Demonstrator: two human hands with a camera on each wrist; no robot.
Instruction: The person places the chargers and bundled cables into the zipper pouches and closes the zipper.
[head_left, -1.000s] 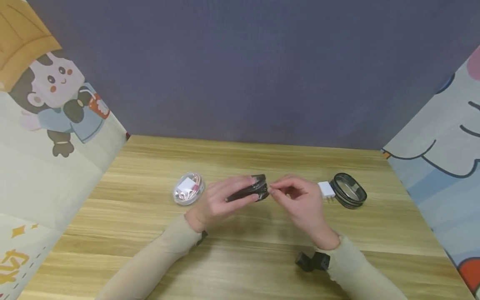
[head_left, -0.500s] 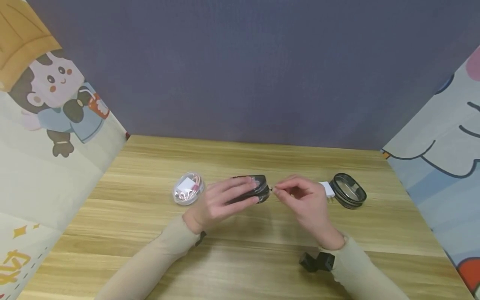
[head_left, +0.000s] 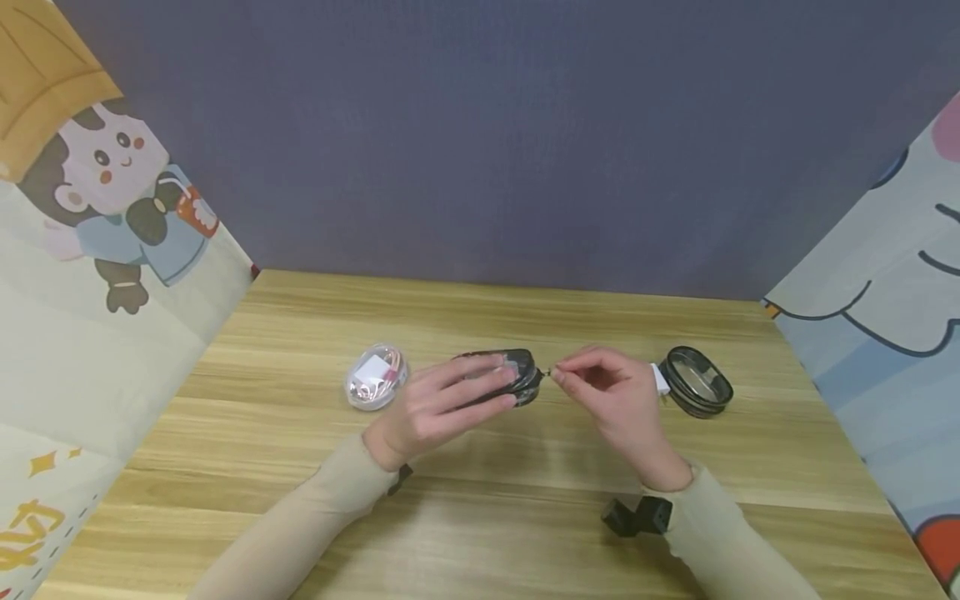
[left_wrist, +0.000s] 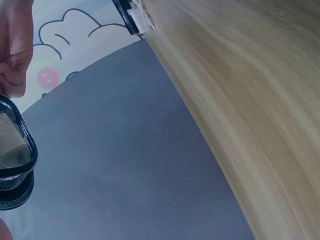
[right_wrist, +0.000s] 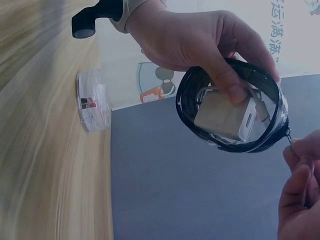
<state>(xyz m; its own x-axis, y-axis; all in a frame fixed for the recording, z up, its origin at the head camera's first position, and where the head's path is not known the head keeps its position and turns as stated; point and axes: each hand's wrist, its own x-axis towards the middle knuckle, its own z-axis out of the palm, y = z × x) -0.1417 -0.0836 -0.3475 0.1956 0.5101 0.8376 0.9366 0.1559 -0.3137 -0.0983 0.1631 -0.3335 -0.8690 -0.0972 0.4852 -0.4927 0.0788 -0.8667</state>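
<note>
Near the middle of the head view my left hand (head_left: 431, 408) grips a small clear zip pouch (head_left: 529, 380) with black trim, held above the table. Through its clear side, the right wrist view shows a white charger plug (right_wrist: 220, 115) and a white cable (right_wrist: 261, 107); the left thumb lies across the pouch there. My right hand (head_left: 618, 412) pinches the zipper pull (right_wrist: 289, 134) at the pouch's right end, thumb against forefinger. In the left wrist view only part of the pouch (left_wrist: 31, 150) shows, with the right hand (left_wrist: 15, 50) beyond it.
Left of the hands, a round clear case (head_left: 377, 377) with a white plug and cable inside lies on the wooden table (head_left: 480, 533). Another black-trimmed clear pouch (head_left: 701, 385) lies at right, beside a white plug (head_left: 661, 380) partly behind the right hand. A dark panel (head_left: 480, 150) stands behind.
The right hand has drawn slightly rightward from the pouch, and the zipper pull now shows between them. The left hand keeps its grip, with the pouch tilted a little.
</note>
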